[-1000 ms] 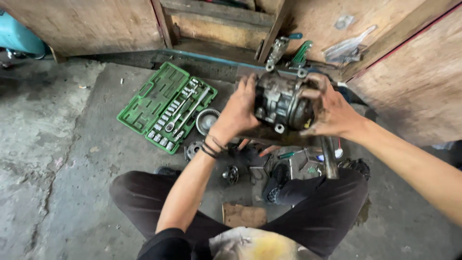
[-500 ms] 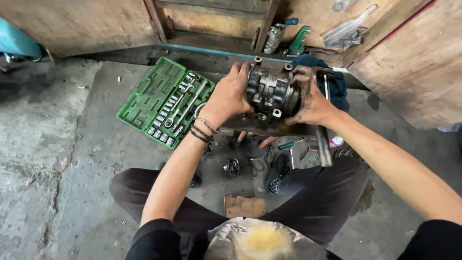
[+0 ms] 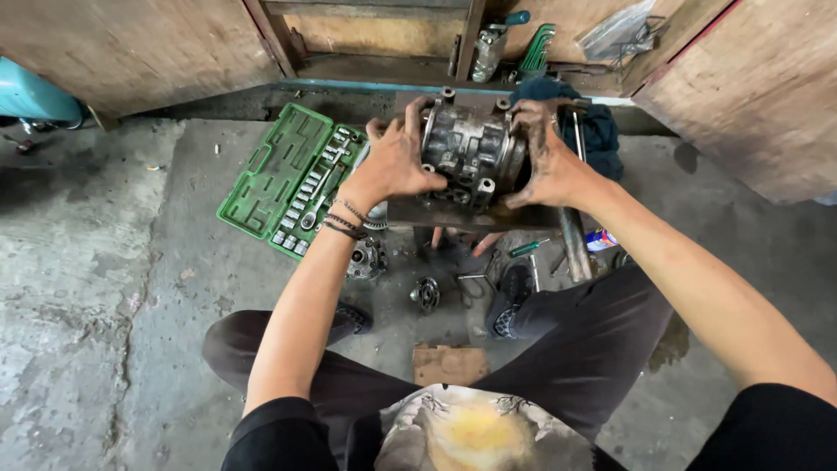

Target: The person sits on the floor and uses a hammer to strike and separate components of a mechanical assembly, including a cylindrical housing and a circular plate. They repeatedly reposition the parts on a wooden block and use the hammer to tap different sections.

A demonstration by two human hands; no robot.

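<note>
My left hand [image 3: 397, 161] and right hand [image 3: 545, 161] clamp the grimy compressor body [image 3: 471, 148] between spread fingers, over the small stand [image 3: 471, 214]; loose parts [image 3: 366, 257] lie below, so reassembly looks unfinished

Count at the workshop floor: mostly singles, a few small loose parts.

Noted two hands, left [image 3: 397, 161] and right [image 3: 549, 166]; one grey metal housing [image 3: 471, 148]; one open green socket case [image 3: 292, 179]; two round metal parts on the concrete, one [image 3: 366, 258] and another [image 3: 425, 293]; one wooden block [image 3: 449, 365]; one green-handled screwdriver [image 3: 529, 248]; one dark blue cloth [image 3: 602, 131]; one green hex key set [image 3: 536, 44].
</note>
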